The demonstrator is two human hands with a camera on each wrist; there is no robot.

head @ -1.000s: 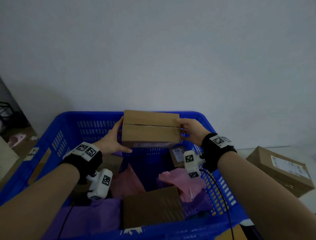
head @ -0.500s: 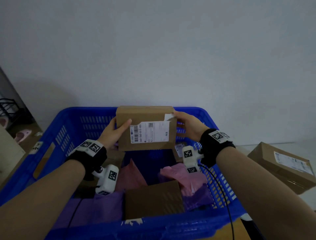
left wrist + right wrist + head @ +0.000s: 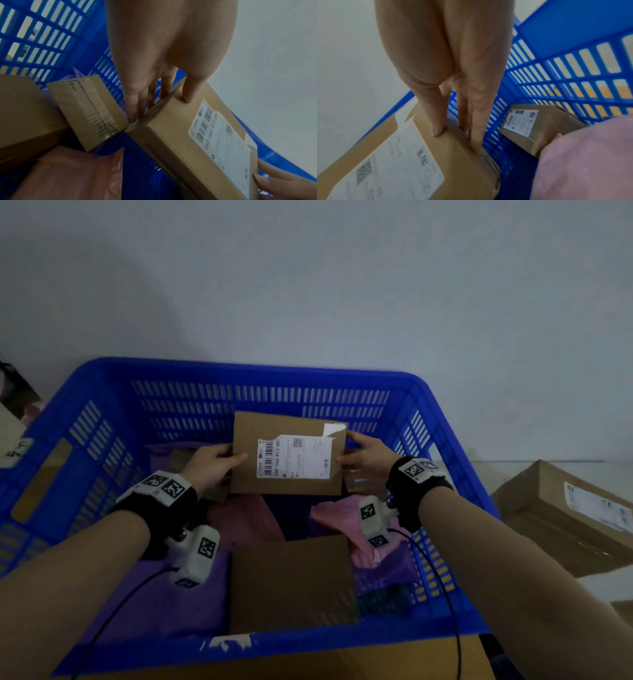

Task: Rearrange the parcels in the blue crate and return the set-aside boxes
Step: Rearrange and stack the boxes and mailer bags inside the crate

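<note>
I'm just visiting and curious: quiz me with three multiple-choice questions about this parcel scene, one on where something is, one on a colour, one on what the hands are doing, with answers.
1. Where is the brown cardboard box with the white shipping label?
A. on the floor outside
B. held above the inside of the slotted plastic crate
C. under the pink bags

2. What colour is the crate?
A. blue
B. green
C. grey

3. How is the labelled box held?
A. left hand only
B. right hand only
C. left hand and right hand together

Answers:
1 B, the box sits between the crate walls, off the parcels below.
2 A, its walls and rim are blue.
3 C, a thumb presses the labelled face from each side.
</note>
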